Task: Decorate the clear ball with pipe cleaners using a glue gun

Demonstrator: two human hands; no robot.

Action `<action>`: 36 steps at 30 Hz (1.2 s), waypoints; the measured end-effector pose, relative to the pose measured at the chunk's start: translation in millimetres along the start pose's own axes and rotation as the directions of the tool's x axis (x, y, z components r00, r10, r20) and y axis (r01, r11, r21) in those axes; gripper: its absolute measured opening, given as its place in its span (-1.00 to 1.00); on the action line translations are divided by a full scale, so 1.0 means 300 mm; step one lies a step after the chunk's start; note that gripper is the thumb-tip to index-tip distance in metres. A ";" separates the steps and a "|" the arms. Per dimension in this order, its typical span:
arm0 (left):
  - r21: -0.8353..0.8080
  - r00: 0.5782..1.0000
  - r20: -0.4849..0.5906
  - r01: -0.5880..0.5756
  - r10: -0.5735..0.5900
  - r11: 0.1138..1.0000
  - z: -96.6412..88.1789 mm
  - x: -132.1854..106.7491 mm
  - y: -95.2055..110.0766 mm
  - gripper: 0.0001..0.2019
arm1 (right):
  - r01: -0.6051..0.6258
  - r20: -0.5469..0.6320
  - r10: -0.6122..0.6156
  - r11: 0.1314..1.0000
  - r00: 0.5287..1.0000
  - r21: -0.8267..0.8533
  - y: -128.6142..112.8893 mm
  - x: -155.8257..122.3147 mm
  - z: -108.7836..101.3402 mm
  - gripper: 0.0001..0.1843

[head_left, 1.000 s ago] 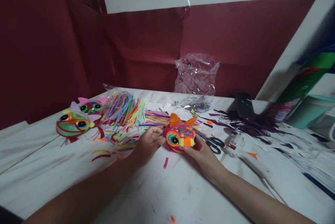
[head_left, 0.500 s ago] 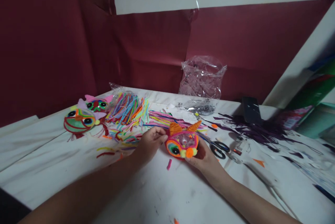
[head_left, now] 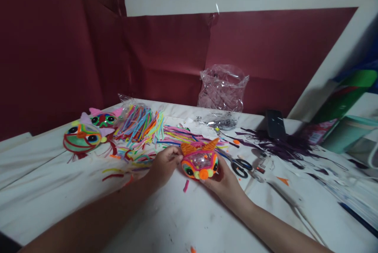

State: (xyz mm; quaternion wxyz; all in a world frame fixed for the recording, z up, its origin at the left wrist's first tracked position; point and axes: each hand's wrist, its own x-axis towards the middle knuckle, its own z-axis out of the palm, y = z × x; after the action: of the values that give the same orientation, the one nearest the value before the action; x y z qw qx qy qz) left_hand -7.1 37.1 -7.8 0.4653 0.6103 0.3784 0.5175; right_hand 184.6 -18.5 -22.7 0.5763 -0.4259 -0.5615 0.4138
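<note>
White tabletop [head_left: 159, 213]; orange-eared figure [head_left: 201, 161] in right grip [head_left: 225, 181], left grip [head_left: 164, 166] near.

My feed is dim, lit by a cool light whose source lies out of view. The red sheet [head_left: 165, 52] darkens toward the left, and the left hand [head_left: 163, 166] looks shadier than the right hand [head_left: 226, 184]. Glare flecks the plastic bag [head_left: 223, 91] and glints on the toy [head_left: 200, 162]. At my right edge, the bucket [head_left: 344, 134] smears and stretches; fine detail goes soft.
</note>
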 end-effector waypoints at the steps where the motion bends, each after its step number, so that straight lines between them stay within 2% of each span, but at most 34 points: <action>1: 0.006 1.000 0.002 0.009 -0.009 1.000 -0.001 0.000 -0.005 -0.82 | -0.005 -0.006 0.005 1.000 1.000 -0.003 -0.005 0.000 0.002 -0.23; 5: -0.086 0.997 0.043 0.061 -0.057 0.994 0.003 -0.002 -0.019 -0.76 | 0.028 -0.051 -0.028 1.000 0.998 -0.010 -0.007 0.002 0.003 -0.12; 9: -0.250 0.991 0.092 0.120 -0.100 0.961 0.017 -0.003 -0.015 -0.66 | 0.008 -0.019 -0.008 1.000 1.000 -0.015 0.011 -0.002 0.006 -0.07; 14: -0.387 0.986 0.162 0.095 -0.034 0.917 0.024 0.000 -0.011 -0.53 | 0.047 0.042 -0.045 0.998 0.998 -0.036 0.019 -0.010 0.005 -0.16; 17: -0.407 0.987 0.156 0.088 -0.026 0.909 0.027 -0.004 -0.010 -0.54 | 0.058 0.063 -0.054 0.997 0.997 -0.059 0.016 -0.012 0.001 -0.22; 20: -0.431 0.980 0.196 0.117 -0.033 0.895 0.034 -0.015 -0.002 -0.57 | 0.073 0.077 -0.067 0.994 0.995 -0.083 0.018 -0.016 -0.001 -0.25; 23: -0.440 0.977 0.158 0.198 -0.142 0.876 0.042 -0.027 0.003 -0.61 | 0.084 0.086 -0.074 0.989 0.994 -0.124 0.028 -0.021 -0.004 -0.26; 26: -0.484 0.971 0.100 0.240 -0.219 0.841 0.045 -0.035 0.000 -0.56 | 0.113 0.103 -0.095 0.977 0.990 -0.178 0.040 -0.027 -0.010 -0.26; 31: -0.507 0.971 0.102 0.237 -0.215 0.829 0.048 -0.039 -0.003 -0.54 | 0.130 0.126 -0.105 0.970 0.986 -0.206 0.042 -0.030 -0.013 -0.26; 36: -0.493 0.979 0.100 0.204 -0.178 0.846 0.052 -0.046 0.003 -0.53 | 0.066 0.124 -0.049 0.989 0.991 -0.136 0.018 -0.026 -0.003 -0.31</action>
State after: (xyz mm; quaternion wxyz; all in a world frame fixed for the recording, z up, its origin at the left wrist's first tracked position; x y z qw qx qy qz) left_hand 5.8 21.1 -11.2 0.6661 0.4408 0.2782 0.5334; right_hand 185.4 -24.3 -30.3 0.5218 -0.4232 -0.6348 0.3816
